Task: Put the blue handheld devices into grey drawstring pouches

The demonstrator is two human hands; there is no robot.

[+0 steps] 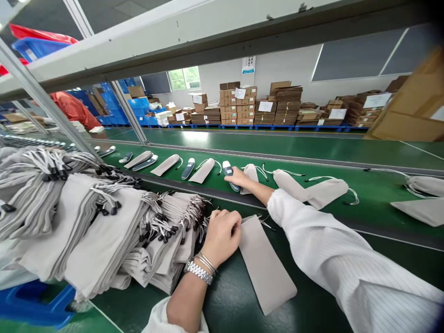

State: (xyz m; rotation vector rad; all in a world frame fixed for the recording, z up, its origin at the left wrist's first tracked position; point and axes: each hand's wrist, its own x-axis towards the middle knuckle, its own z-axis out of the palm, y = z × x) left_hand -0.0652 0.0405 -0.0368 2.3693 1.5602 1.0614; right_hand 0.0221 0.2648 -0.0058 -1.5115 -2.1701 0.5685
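My right hand reaches to the green conveyor belt, its fingers closed on a dark blue and white device. Just beside it on the belt lies a grey drawstring pouch. Nearer to me, my left hand, wearing a watch and bangles, is curled at the top end of a flat grey pouch; its fingertips pinch at the pouch's edge. Left of that hand are piles of grey pouches with white cords and black cord ends.
More pouches and devices lie along the belt. A metal frame beam crosses above. A person in orange is at the far left. Cardboard boxes stand by the back wall. A blue plastic item sits lower left.
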